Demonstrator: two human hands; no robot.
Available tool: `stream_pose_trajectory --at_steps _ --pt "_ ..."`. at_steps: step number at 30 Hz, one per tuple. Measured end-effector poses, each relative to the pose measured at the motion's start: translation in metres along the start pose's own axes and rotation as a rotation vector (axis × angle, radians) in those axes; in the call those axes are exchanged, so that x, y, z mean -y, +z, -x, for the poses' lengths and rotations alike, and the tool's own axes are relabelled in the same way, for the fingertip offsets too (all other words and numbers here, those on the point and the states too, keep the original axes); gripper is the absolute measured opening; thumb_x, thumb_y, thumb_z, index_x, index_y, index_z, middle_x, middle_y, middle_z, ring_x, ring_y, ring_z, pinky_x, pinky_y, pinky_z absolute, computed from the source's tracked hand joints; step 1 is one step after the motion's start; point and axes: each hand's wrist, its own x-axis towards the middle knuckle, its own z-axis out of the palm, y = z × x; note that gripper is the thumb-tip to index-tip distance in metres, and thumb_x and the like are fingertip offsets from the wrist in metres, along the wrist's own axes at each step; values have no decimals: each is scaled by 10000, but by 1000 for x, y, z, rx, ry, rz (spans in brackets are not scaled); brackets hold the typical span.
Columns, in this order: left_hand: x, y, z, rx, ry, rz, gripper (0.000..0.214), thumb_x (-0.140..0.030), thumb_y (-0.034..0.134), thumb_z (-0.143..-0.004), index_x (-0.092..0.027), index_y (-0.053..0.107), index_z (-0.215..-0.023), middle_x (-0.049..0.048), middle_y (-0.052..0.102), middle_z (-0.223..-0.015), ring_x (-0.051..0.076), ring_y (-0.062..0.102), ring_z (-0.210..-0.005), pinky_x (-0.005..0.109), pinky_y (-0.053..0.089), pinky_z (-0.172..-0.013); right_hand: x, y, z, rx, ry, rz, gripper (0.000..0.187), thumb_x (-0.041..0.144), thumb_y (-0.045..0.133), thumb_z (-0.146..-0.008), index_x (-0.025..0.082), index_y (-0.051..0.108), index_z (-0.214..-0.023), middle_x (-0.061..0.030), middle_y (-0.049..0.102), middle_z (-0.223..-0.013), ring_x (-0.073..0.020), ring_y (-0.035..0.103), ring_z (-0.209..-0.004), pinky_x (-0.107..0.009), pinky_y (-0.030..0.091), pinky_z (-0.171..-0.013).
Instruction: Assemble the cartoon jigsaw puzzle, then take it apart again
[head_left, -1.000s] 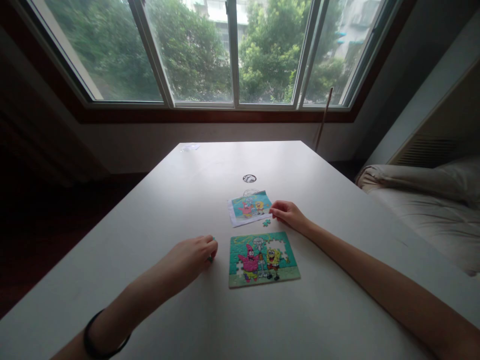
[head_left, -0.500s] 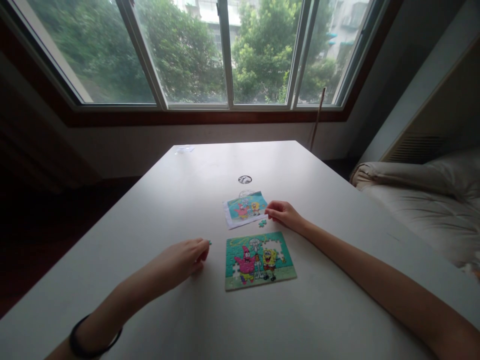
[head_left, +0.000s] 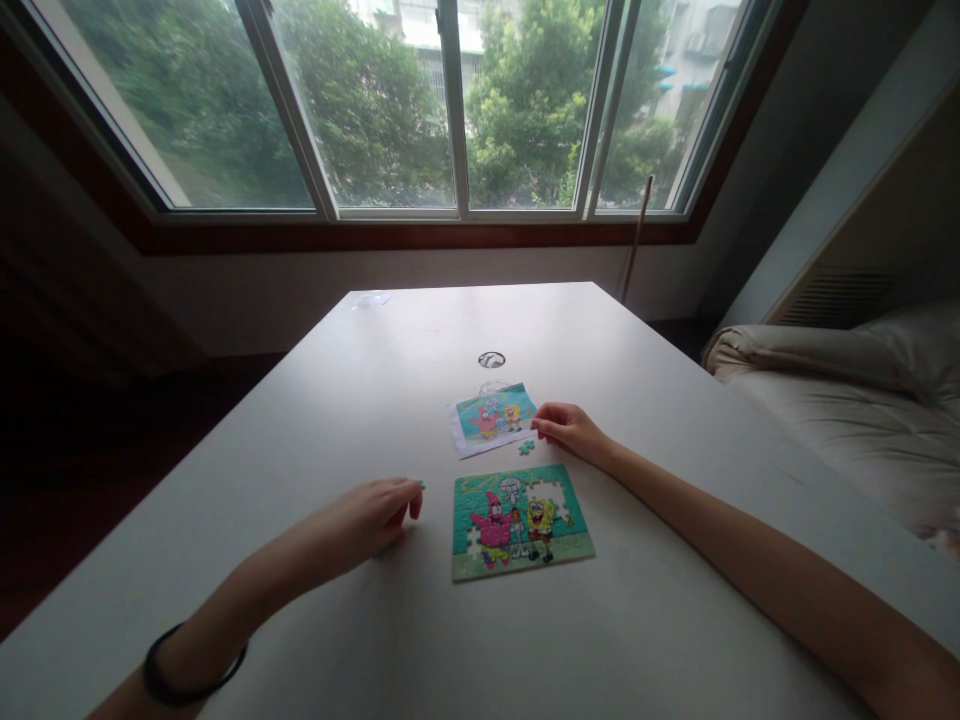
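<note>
A cartoon jigsaw puzzle (head_left: 520,520) lies flat on the white table (head_left: 420,640), with a few gaps in it. My left hand (head_left: 367,515) rests just left of it, fingers curled, and a small teal piece (head_left: 421,485) shows at its fingertips. My right hand (head_left: 571,432) lies behind the puzzle with fingers bent, touching the corner of a printed reference picture (head_left: 491,417). A loose teal piece (head_left: 526,447) sits on the table right beside that hand.
A small round grommet (head_left: 491,359) is set in the table farther back. A scrap of clear plastic (head_left: 370,297) lies near the far edge. A cushioned couch (head_left: 840,390) stands to the right, and a wide window (head_left: 450,110) runs behind.
My left hand has drawn back to the left, away from the puzzle's edge, keeping the small teal piece at its fingertips. My right hand has stayed by the picture.
</note>
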Motion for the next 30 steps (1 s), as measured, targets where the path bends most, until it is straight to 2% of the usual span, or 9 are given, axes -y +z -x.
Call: stream_pose_trajectory --at_steps 6,12,20,26,30 --pt "-3 -6 7 4 0 -20 159 -170 425 -747 -213 527 -860 6 562 -844 158 533 -731 232 379 -622 -1 0 0 2 5 7 268 397 564 -750 130 593 -751 12 553 -596 -79 456 -493 -196 348 -468" --pt "3 -8 11 44 -129 -201 100 -190 513 -685 -204 548 -777 20 586 -837 197 555 -734 254 361 -588 1 0 0 4 4 32 271 393 564 -749 125 597 -755 4 559 -607 -85 471 -511 -199 355 -479" --pt "0 -4 9 28 -76 -264 134 -115 445 -699 -200 548 -709 19 578 -796 177 565 -723 238 381 -602 2 0 1 11 -1 33 266 390 557 -749 126 592 -748 1 560 -613 -94 489 -537 -203 360 -491" --pt "5 -10 14 38 -114 -241 145 -190 524 -692 -213 561 -830 22 597 -872 197 570 -776 255 376 -613 2 0 0 8 -5 44 273 405 559 -745 133 583 -731 7 558 -600 -90 478 -518 -201 358 -482" --pt "6 -12 14 67 -167 -285 148 -195 557 -663 -212 569 -810 28 607 -874 214 577 -775 262 377 -593 2 0 1 9 -8 61 277 410 555 -748 134 588 -734 3 563 -603 -91 481 -520 -200 358 -480"
